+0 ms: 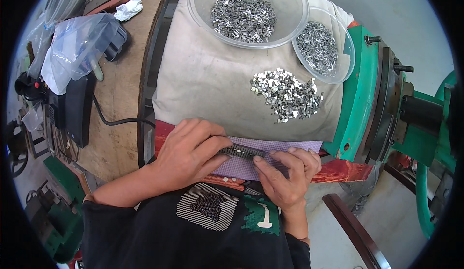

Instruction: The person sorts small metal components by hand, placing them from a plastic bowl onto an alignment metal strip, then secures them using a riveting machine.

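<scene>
A dark, narrow slotted strip lies crosswise in front of me, with a few small shiny bits along its top. My left hand grips its left end, thumb and fingers closed around it. At the other end my right hand has its thumb and fingertips closed on the strip. Beneath it is a purple checked cloth. Beyond the hands, a loose pile of small shiny metal pieces rests on a beige cloth.
A large clear bowl and a smaller round clear container hold many small metal parts at the back. Green machinery with protruding bolts stands to the right. At left, a wooden table carries a black charger-like box, its cable and plastic bags.
</scene>
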Available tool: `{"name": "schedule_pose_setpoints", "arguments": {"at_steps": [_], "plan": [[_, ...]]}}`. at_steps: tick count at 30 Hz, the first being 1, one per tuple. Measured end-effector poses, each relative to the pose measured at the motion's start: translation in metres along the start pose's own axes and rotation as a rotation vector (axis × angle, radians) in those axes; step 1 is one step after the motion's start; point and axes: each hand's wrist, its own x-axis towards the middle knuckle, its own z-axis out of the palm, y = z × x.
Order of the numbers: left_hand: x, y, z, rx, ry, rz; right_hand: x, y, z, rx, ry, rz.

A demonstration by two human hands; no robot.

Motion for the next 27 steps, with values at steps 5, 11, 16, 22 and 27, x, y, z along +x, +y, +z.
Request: {"name": "schedule_pose_setpoints", "arguments": {"at_steps": [5, 11, 16, 22, 27], "plan": [[-0.003, -0.002, -0.001, 0.014, -0.009, 0.031, 0.005, -0.004, 0.006, -0.113, -0.029, -0.075], [0.009, -0.001, 0.011, 0.028, -0.017, 0.086, 0.005, -0.005, 0.004, -0.133, -0.009, -0.068], [0.011, -0.001, 0.014, 0.060, -0.074, 0.099, -0.003, -0.002, -0.002, -0.127, -0.008, -0.029], [0.007, 0.001, 0.016, 0.078, -0.058, 0.098, -0.006, -0.002, -0.001, -0.103, -0.004, -0.003], [0.005, 0.003, 0.014, 0.020, -0.030, 0.059, -0.003, -0.006, 0.001, -0.101, 0.004, -0.033]]}}
